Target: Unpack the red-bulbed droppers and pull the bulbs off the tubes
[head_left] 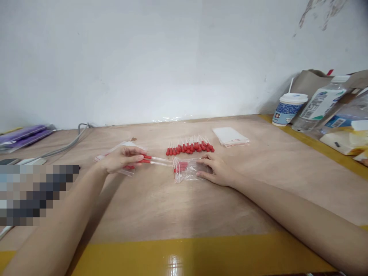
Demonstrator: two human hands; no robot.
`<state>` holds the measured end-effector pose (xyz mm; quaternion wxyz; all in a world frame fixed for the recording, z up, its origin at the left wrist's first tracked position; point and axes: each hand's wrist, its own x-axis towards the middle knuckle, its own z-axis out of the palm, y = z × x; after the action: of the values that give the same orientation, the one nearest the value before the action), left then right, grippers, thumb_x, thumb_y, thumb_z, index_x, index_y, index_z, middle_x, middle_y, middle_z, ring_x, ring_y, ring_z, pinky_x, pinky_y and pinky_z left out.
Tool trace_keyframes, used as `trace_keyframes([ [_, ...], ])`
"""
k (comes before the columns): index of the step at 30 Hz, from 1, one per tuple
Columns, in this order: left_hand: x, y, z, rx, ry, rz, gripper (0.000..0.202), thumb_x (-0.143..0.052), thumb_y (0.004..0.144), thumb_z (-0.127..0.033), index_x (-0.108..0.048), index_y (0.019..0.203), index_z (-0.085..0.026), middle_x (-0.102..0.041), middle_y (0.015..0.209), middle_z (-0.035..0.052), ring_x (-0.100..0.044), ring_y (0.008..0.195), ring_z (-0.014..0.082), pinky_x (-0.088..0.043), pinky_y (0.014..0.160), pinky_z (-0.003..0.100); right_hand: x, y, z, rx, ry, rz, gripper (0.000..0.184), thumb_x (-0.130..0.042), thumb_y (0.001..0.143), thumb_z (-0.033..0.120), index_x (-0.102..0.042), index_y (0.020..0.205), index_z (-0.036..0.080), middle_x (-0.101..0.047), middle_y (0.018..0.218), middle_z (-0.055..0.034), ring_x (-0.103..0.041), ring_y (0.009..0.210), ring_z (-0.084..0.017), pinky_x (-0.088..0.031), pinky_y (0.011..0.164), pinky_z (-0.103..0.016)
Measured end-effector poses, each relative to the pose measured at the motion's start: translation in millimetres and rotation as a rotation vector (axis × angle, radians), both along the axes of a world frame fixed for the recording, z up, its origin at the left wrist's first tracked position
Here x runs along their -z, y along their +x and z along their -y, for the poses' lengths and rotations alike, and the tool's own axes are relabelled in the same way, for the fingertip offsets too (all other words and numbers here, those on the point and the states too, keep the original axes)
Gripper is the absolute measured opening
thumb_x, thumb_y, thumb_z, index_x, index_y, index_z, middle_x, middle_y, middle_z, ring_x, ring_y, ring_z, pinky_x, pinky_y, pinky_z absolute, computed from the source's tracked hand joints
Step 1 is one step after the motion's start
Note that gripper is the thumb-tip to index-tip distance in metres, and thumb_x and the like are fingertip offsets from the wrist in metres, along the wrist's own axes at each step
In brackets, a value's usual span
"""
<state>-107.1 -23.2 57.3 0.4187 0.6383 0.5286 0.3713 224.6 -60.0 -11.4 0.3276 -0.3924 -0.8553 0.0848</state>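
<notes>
Beyond the table's front edge, left hand pinches droppers by red ends, freeing stems; right hand grips bag, seemingly for steadiness.

no legible text, cup print and bottle label too small to read

Kinda looks like a makeshift workshop: yellow-taped wood tabletop, scuffed wall, red-ended tubes lined up, stacked baggies.
</notes>
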Motion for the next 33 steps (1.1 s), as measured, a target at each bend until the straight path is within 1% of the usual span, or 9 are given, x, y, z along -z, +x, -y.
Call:
trace_keyframes([
  [4, -1.4, -6.4, -12.0, -0.344, 0.255, 0.097, 0.023, -0.068, 0.069, -0.031, -0.063, 0.086, -0.015, -0.069, 0.084, 0.0072, -0.066, 0.076, 0.0159, -0.055, 0.067, 0.027, 0.7, -0.3, -0.8, 0.005, 0.01, 0.006, 0.036, -0.059, 0.078, 0.039, -0.059, 0.107, 0.018, -0.053, 0.1, -0.0096, -0.054, 0.09, -0.02, -0.049, 0.08, -0.037],
  [7, 7.7, 13.6, -21.3, -0.467, 0.488, -0.015, 0.022, -0.063, 0.073, -0.03, -0.063, 0.09, -0.016, -0.068, 0.09, 0.0057, -0.065, 0.083, 0.0169, -0.053, 0.073, 0.028, 0.5, -0.4, -0.8, 0.005, 0.012, 0.001, 0.035, -0.06, 0.077, 0.039, -0.059, 0.106, 0.019, -0.053, 0.101, -0.0095, -0.054, 0.09, -0.02, -0.048, 0.081, -0.038],
  [9, 16.4, 32.0, -24.7, -0.402, 0.645, -0.194, 0.023, -0.06, 0.076, -0.033, -0.064, 0.093, -0.018, -0.067, 0.094, 0.0043, -0.064, 0.084, 0.0174, -0.052, 0.073, 0.028, 0.3, -0.5, -0.6, 0.004, 0.004, 0.0, 0.035, -0.06, 0.077, 0.039, -0.059, 0.106, 0.019, -0.053, 0.101, -0.0095, -0.054, 0.091, -0.02, -0.048, 0.082, -0.038],
  [12, 27.7, 57.2, -27.9, -0.198, 0.837, -0.483, 0.02, -0.053, 0.081, -0.029, -0.062, 0.097, -0.019, -0.066, 0.096, 0.0046, -0.061, 0.086, 0.0176, -0.049, 0.078, 0.029, 1.0, -0.2, -0.9, 0.005, 0.002, 0.006, 0.036, -0.06, 0.078, 0.039, -0.059, 0.107, 0.018, -0.052, 0.102, -0.0099, -0.053, 0.093, -0.02, -0.048, 0.084, -0.038],
  [14, 32.6, 69.2, -30.5, -0.086, 0.908, -0.656, 0.02, -0.049, 0.084, -0.024, -0.06, 0.1, -0.019, -0.065, 0.095, 0.0061, -0.059, 0.089, 0.0191, -0.046, 0.082, 0.032, 2.1, 0.1, -1.3, 0.004, 0.012, 0.006, 0.036, -0.059, 0.078, 0.039, -0.059, 0.107, 0.019, -0.052, 0.103, -0.01, -0.053, 0.094, -0.021, -0.047, 0.084, -0.04],
  [17, 36.6, 79.3, -35.8, 0.031, 0.922, -0.809, 0.019, -0.045, 0.085, -0.019, -0.058, 0.099, -0.018, -0.063, 0.092, 0.0079, -0.057, 0.09, 0.0211, -0.043, 0.081, 0.033, 3.4, 0.4, -1.7, -0.001, 0.013, 0.006, 0.037, -0.059, 0.078, 0.04, -0.058, 0.108, 0.018, -0.052, 0.103, -0.0103, -0.053, 0.094, -0.021, -0.047, 0.084, -0.039],
  [26, 42.5, 86.1, -42.2, 0.086, 0.862, -0.888, 0.02, -0.05, 0.085, -0.029, -0.057, 0.1, -0.019, -0.061, 0.089, 0.0077, -0.056, 0.088, 0.0219, -0.042, 0.08, 0.033, 1.4, -1.3, -0.4, 0.006, 0.014, 0.01, 0.037, -0.059, 0.078, 0.038, -0.058, 0.107, 0.015, -0.052, 0.1, -0.0104, -0.052, 0.091, -0.019, -0.047, 0.084, -0.037],
  [30, 41.8, 82.1, -40.4, 0.059, 0.867, -0.806, 0.031, -0.059, 0.079, -0.036, -0.056, 0.105, -0.019, -0.061, 0.094, 0.0063, -0.057, 0.086, 0.02, -0.043, 0.079, 0.031, 2.7, -0.4, -1.1, -0.003, 0.011, 0.003, 0.038, -0.058, 0.079, 0.04, -0.058, 0.108, 0.016, -0.052, 0.1, -0.0097, -0.052, 0.091, -0.019, -0.047, 0.084, -0.037],
  [33, 40.8, 75.2, -27.4, -0.005, 0.916, -0.685, 0.025, -0.058, 0.079, -0.036, -0.059, 0.095, -0.018, -0.061, 0.091, 0.0054, -0.056, 0.087, 0.0185, -0.043, 0.081, 0.029, 3.6, 0.3, -1.4, -0.006, -0.005, -0.002, 0.038, -0.057, 0.079, 0.041, -0.057, 0.109, 0.017, -0.051, 0.101, -0.0097, -0.052, 0.092, -0.02, -0.047, 0.084, -0.037],
])
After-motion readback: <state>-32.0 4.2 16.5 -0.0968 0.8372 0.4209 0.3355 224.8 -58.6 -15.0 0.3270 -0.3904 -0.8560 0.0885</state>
